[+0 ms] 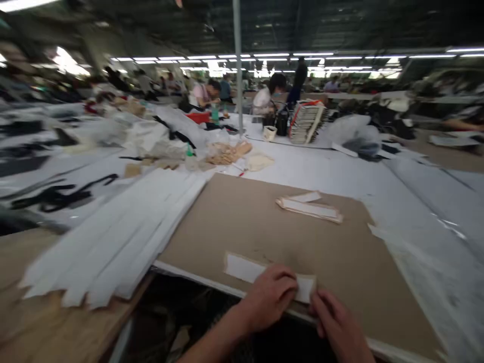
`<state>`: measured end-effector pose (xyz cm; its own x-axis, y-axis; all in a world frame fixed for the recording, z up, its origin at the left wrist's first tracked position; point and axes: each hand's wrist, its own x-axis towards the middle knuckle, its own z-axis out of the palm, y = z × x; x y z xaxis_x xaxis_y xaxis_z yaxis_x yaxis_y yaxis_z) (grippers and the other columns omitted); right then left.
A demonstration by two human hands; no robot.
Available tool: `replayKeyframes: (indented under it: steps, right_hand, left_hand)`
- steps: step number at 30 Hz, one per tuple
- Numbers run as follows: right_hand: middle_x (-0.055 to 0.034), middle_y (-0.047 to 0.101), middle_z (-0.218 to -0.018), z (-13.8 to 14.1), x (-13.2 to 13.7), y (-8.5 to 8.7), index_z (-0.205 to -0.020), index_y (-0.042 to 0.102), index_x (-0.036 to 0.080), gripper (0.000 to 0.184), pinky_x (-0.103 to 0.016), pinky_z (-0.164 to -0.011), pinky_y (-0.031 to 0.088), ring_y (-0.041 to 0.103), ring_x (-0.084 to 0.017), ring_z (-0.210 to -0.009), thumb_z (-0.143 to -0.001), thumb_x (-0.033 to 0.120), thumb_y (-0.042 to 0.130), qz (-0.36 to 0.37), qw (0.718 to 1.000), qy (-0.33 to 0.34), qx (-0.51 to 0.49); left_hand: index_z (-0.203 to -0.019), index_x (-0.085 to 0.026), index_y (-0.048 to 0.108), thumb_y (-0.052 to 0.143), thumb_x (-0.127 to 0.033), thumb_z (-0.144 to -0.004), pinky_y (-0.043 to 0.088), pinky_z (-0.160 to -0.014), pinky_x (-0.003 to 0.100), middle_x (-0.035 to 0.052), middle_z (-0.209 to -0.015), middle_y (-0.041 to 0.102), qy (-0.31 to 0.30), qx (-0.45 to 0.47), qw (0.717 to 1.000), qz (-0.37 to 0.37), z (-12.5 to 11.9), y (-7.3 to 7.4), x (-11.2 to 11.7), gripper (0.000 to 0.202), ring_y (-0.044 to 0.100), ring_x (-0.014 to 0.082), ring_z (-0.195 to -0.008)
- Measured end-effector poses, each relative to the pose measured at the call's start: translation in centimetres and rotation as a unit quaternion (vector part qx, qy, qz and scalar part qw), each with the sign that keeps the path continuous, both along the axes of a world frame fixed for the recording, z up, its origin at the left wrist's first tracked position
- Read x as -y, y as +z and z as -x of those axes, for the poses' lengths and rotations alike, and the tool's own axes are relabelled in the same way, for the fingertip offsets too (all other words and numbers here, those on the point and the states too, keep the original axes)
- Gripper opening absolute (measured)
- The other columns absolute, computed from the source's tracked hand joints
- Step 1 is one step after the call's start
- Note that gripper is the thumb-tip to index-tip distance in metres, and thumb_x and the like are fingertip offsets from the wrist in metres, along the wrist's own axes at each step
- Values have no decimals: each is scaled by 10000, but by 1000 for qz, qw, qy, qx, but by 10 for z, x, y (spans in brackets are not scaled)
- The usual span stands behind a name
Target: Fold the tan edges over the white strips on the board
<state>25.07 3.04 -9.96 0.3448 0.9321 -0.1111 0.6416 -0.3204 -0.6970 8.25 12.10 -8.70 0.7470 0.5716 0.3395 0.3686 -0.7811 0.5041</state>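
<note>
A flat white strip with a narrow tan border (244,268) lies along the near edge of a brown board (234,217). Across the strip's middle rests my left hand (274,292), its fingers curled together and pressing on it. My right hand (336,317) is closed at the strip's right end, thumb and fingers pinching the corner. The fingertips of both hands are partly hidden. Farther back on the board sits a small pile of similar tan-edged white strips (310,207).
Long white strips (113,237) lie side by side left of the board. Beyond are a green-capped bottle (189,157), tan pieces (229,153), a bound stack (307,122) and a plastic bag (355,135). A grey pole (238,65) rises behind. Several people work in the background.
</note>
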Motion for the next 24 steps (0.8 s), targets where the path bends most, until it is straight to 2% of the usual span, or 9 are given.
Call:
replayKeyframes:
  steps: [1,2,4,8,16,20,24]
  right_hand:
    - [1,645,-606,-4,2,2,-829,644,257,430,-289,-539,490,591,-160,-476,-915,593,391,42,995,13,-91]
    - [6,656,-652,-7,1,4,-808,628,238,426,-281,-537,477,581,-146,-464,-890,601,420,51,988,0,-144]
    - [16,646,-676,-8,-3,7,-796,607,218,426,-264,-510,443,563,-129,-441,-868,601,435,55,980,-23,-190]
    - [36,609,-666,-4,-4,9,-873,614,207,394,-244,-486,408,549,-117,-434,-872,561,441,53,978,-43,-199]
    - [60,518,-601,-8,10,5,-1048,620,193,427,-234,-436,348,488,-110,-414,-893,537,420,71,973,-57,-214]
    - [58,488,-588,-9,13,8,-1065,637,195,425,-226,-414,304,446,-105,-420,-888,527,437,76,971,-58,-219]
    - [47,504,-601,-7,13,12,-1085,656,201,434,-222,-414,317,437,-102,-422,-888,526,447,76,971,-52,-221]
  left_hand:
    - [-989,-179,630,495,-148,-947,497,-896,305,67,-1074,638,-9,34,999,30,0,0,-1,145,578,170,-1013]
    - [-991,-182,628,479,-150,-957,491,-889,316,64,-1056,637,-19,46,998,43,0,1,-3,157,570,170,-993]
    - [-994,-180,628,454,-167,-976,476,-889,341,68,-1040,633,-41,37,998,35,1,4,-4,175,552,182,-983]
    - [-1033,-183,621,452,-157,-975,452,-905,374,72,-1071,618,-72,-28,997,-3,0,11,-4,181,526,204,-1000]
    - [-1121,-175,587,461,-134,-952,455,-920,359,70,-1140,558,-97,-102,990,-21,-4,9,-6,214,500,214,-1020]
    - [-1137,-167,572,451,-144,-962,446,-931,352,64,-1141,559,-110,-111,988,-17,-4,9,-8,214,494,214,-1021]
    - [-1137,-176,575,425,-134,-973,438,-934,354,63,-1140,563,-112,-97,989,-11,-3,8,-9,226,497,210,-1020]
